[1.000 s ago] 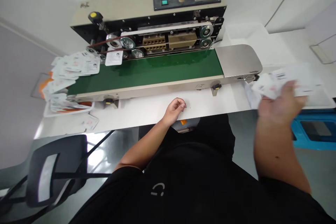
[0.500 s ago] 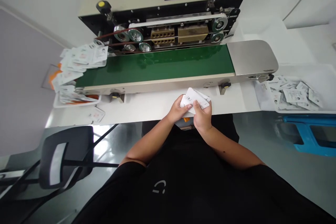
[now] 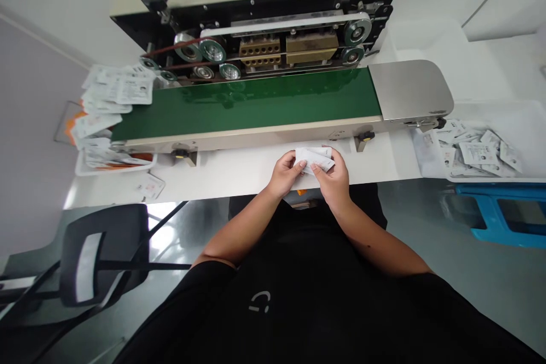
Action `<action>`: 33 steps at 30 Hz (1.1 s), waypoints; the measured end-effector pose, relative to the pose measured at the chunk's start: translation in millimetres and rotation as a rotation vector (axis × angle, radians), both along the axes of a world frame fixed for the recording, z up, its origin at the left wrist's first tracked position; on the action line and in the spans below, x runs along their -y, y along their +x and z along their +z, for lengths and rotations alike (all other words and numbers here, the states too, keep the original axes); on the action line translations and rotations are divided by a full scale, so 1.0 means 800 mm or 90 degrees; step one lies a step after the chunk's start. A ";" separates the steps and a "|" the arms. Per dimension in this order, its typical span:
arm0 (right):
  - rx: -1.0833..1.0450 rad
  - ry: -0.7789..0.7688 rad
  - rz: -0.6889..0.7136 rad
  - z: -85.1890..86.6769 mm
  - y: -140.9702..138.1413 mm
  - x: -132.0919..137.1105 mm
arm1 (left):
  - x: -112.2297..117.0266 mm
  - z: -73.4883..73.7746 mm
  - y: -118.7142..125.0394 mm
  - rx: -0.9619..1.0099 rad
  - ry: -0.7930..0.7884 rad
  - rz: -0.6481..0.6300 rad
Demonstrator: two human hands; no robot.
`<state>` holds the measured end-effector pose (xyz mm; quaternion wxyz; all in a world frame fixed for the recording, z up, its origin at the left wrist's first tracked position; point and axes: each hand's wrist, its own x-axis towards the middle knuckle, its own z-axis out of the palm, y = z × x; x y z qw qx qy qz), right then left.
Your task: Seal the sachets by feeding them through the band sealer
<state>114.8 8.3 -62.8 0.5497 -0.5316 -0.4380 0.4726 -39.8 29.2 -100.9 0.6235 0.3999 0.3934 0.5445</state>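
Note:
Several small white printed packets (image 3: 314,158), partly overlapping, are held between my two hands just in front of the sealing machine. My left hand (image 3: 285,173) grips their left side, thumb on top. On the right side my right hand (image 3: 335,178) is closed round them, its thumb also pressed on the upper face. The fingers beneath the packets are hidden. Behind my hands runs the green conveyor belt (image 3: 247,103) of the band sealer (image 3: 256,0), with its rollers and brass blocks above.
White packets (image 3: 117,88) are heaped at the belt's left end, over a white tray (image 3: 115,169). One packet (image 3: 151,186) lies on the table. At right, a white bin (image 3: 529,139) holds loose packets (image 3: 478,152). A black chair (image 3: 104,256) and blue stool (image 3: 499,210) stand below.
The packets have been turned flatter and more level, and my hands have shifted slightly on them. My right thumb has moved down and left. The camera view has shifted a little.

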 end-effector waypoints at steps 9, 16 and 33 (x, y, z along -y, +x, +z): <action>-0.186 -0.173 0.089 0.005 -0.015 0.000 | 0.006 -0.004 -0.007 0.068 0.004 -0.003; -0.174 -0.236 0.188 0.008 -0.018 -0.001 | 0.012 0.010 -0.009 0.032 0.018 -0.052; 0.285 -0.073 0.255 0.031 0.042 -0.011 | 0.000 0.029 -0.005 0.245 -0.035 0.031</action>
